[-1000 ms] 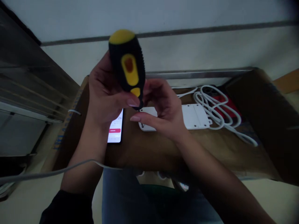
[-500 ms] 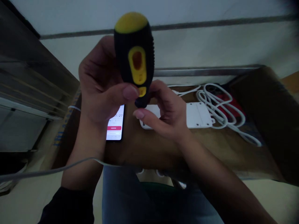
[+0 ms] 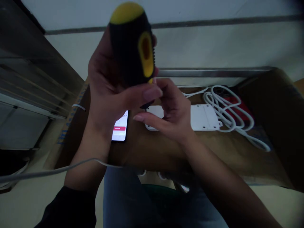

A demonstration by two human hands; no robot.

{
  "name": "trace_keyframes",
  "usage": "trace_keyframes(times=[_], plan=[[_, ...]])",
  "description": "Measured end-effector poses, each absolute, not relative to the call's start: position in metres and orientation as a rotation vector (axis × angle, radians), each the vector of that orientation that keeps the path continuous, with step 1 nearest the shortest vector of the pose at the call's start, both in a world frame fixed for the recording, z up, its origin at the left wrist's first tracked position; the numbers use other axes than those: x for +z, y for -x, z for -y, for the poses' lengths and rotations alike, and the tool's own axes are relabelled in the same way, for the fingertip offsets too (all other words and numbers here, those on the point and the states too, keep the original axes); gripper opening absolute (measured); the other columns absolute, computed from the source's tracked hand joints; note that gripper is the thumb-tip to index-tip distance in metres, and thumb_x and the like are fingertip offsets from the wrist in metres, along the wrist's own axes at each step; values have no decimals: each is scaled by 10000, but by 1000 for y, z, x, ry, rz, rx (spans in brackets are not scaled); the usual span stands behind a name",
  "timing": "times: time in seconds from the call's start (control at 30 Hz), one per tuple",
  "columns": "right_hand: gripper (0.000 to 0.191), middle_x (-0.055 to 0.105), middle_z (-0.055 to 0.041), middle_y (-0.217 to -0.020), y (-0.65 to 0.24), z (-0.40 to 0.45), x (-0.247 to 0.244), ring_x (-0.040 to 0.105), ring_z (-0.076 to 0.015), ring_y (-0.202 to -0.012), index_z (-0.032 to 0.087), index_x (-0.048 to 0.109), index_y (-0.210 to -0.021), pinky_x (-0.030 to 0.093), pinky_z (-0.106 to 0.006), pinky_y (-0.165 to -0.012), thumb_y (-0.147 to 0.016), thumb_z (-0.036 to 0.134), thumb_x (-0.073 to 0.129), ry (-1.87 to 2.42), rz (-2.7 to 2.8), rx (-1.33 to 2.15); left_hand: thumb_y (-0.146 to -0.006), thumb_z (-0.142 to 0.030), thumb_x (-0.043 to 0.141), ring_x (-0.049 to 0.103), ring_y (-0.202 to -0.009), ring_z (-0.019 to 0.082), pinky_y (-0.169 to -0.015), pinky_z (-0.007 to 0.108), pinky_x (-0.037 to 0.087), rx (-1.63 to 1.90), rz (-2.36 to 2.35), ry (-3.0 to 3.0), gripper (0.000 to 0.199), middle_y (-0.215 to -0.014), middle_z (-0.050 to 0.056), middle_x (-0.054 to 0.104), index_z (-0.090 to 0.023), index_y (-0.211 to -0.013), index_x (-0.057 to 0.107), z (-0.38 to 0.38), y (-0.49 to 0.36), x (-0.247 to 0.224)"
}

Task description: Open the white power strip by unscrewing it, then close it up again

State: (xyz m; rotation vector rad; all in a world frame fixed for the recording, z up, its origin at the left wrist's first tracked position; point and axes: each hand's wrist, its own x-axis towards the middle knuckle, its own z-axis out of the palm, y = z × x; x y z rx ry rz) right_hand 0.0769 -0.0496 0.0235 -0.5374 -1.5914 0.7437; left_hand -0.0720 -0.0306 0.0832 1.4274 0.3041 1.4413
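My left hand point(image 3: 106, 79) grips a black-and-yellow screwdriver point(image 3: 131, 44) close to the camera, its handle upward and its dark tip point(image 3: 145, 106) pointing down. My right hand point(image 3: 169, 107) is curled just right of that tip, fingers apart, touching the tip or nearly so. Whether those fingers pinch something small is hidden. Below them lies a white plastic casing point(image 3: 204, 117), partly covered by my right hand, with small holes along its edge. A white cable point(image 3: 225, 106) lies coiled beside it.
A phone point(image 3: 120, 131) with a lit screen lies under my left wrist on a brown cardboard surface point(image 3: 152, 152). A red object point(image 3: 237, 107) lies under the coil. A grey cable point(image 3: 59, 169) crosses my left forearm. My jeans point(image 3: 125, 199) show below.
The screwdriver has risen toward the camera and turned in my left hand, its yellow inset shifting right. My right hand stays near the tip. The whole scene has shifted slightly right.
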Motion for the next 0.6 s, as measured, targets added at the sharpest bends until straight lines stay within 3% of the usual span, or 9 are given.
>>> trace_keyframes(times=[0.07, 0.17, 0.23, 0.3, 0.37, 0.43, 0.47, 0.53, 0.6], plan=[[363, 662, 18, -982, -74, 48, 19, 628, -140, -850, 267, 605, -1072, 564, -312, -765, -857, 411, 861, 522, 1550, 684, -640, -158, 1011, 611, -795, 94, -790, 248, 532, 1497, -330, -1435, 434, -992, -30, 674, -186, -996, 764, 32, 69, 81], [268, 646, 24, -949, -73, 47, 15, 622, -141, -831, 283, 617, -1013, 570, -319, -777, -883, 349, 841, 485, 1551, 654, -712, -291, 992, 637, -812, 132, -751, 266, 539, 1409, -331, -1495, 355, -873, -7, 661, -188, -1001, 813, 31, 73, 85], [221, 657, 22, -950, -75, 49, 17, 642, -152, -850, 293, 636, -1047, 587, -343, -831, -917, 349, 805, 498, 1580, 695, -765, -384, 957, 704, -897, 187, -767, 298, 590, 1210, -369, -1511, 356, -919, 21, 735, -204, -1048, 835, 29, 80, 90], [165, 673, 12, -948, -78, 52, 20, 664, -161, -872, 288, 649, -1091, 603, -360, -863, -975, 373, 731, 545, 1627, 747, -741, -356, 969, 739, -1023, 227, -828, 319, 627, 1034, -434, -1489, 407, -1061, 38, 783, -201, -1094, 838, 24, 86, 92], [164, 688, -2, -950, -81, 54, 23, 676, -160, -873, 274, 657, -1136, 615, -354, -854, -1024, 393, 653, 590, 1674, 771, -760, -350, 952, 759, -1020, 217, -816, 322, 639, 1205, -337, -1484, 284, -1184, -14, 787, -252, -1001, 838, 18, 86, 88], [219, 700, -6, -994, -81, 53, 24, 673, -152, -872, 270, 647, -1193, 617, -339, -831, -1020, 405, 655, 580, 1679, 744, -826, -430, 901, 733, -860, 156, -727, 278, 598, 1499, -272, -1526, 255, -1031, -23, 782, -245, -984, 827, 13, 82, 79], [272, 697, 0, -1023, -80, 52, 24, 669, -150, -879, 276, 634, -1215, 614, -332, -821, -987, 407, 704, 551, 1662, 719, -782, -432, 939, 723, -856, 165, -711, 274, 573, 1504, -346, -1592, 302, -925, -8, 745, -218, -951, 809, 12, 79, 74], [370, 674, 24, -1036, -77, 49, 23, 657, -138, -885, 290, 618, -1194, 603, -315, -815, -894, 371, 818, 490, 1597, 655, -755, -503, 948, 743, -942, 224, -708, 286, 559, 1568, -371, -1693, 397, -836, -2, 673, -216, -950, 756, 11, 75, 68], [349, 638, 49, -974, -74, 49, 23, 640, -109, -842, 280, 620, -1094, 584, -290, -818, -843, 286, 863, 471, 1521, 602, -812, -543, 896, 750, -1064, 280, -786, 333, 585, 1602, -413, -1747, 405, -854, -2, 640, -221, -992, 727, 14, 74, 68]])
